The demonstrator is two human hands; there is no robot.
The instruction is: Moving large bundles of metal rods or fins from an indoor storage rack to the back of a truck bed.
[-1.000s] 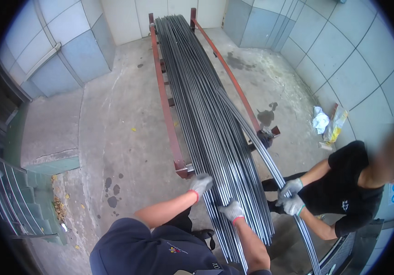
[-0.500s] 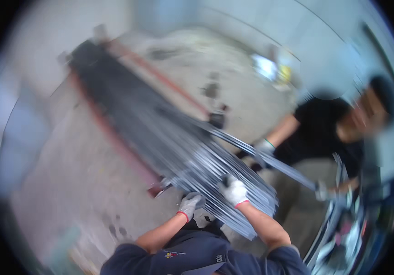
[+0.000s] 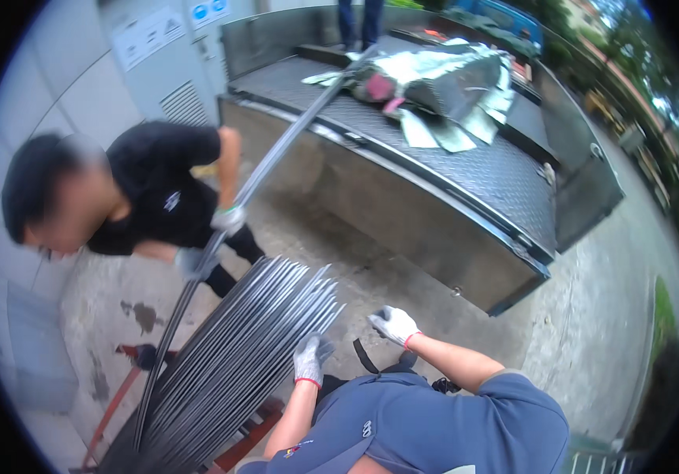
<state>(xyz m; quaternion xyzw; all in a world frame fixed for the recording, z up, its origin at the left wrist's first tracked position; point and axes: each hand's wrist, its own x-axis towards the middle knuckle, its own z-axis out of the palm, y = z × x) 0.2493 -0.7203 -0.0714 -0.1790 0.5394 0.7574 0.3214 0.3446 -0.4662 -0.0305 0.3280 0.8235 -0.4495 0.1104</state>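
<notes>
Leaning in from the left of the frame, a co-worker in a black T-shirt grips a slim bunch of metal rods with two gloved hands, the upper glove and the lower glove both closed around it. The bunch slants from the lower left, along the edge of the large rod stack, up to the top centre, where its end lies over the truck bed. At the lower left, parts of a red steel rack show beside the stack, whose uneven ends fan out near the centre.

Just right of those ends is the wearer's gloved left hand, fingers slightly bent; I cannot tell whether it touches or grasps a rod. Farther right, the gloved right hand hangs in front of the tailgate, released, with nothing visible in it.

The step in hand looks to be shifting the slim bunch, carried by the co-worker, with the wearer's right hand clear of it. A next move on the bunch probably calls for a steady two-handed hold, with its long end kept clear of the legs in blue trousers at the top centre.
</notes>
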